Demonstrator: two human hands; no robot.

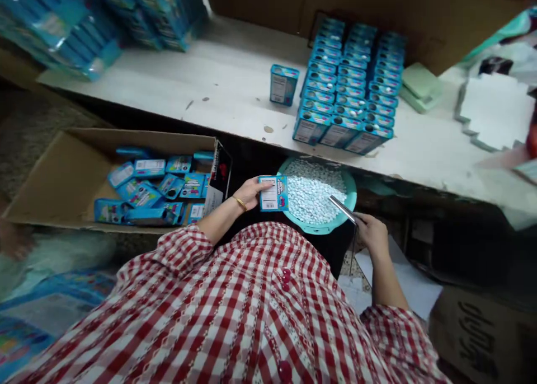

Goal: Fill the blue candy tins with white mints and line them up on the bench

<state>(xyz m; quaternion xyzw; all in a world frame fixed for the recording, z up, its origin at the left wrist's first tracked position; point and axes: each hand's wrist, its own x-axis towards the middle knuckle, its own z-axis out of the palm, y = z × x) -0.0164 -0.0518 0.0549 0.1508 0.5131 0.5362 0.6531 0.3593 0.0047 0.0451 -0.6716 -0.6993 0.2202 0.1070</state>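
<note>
My left hand (250,192) is closed on a small blue candy box (274,200), held over the left rim of a turquoise basin (318,228). White candies (310,191), small and rounded, fill the basin. On its right side, my right hand (371,230) grips a metal scoop (343,207) whose tip reaches over the candies; its exact shape is hard to make out. To the left, a cardboard carton (84,154) holds several blue candy boxes (145,196) lying in a jumble.
Above the basin runs a white table (235,70) bearing rows of upright blue boxes (348,87) and one lone box (283,85). Wrapped packs (62,26) are stacked at the back left. A pale green case (420,87) lies right of the rows. Another person's hand (14,239) shows at far left.
</note>
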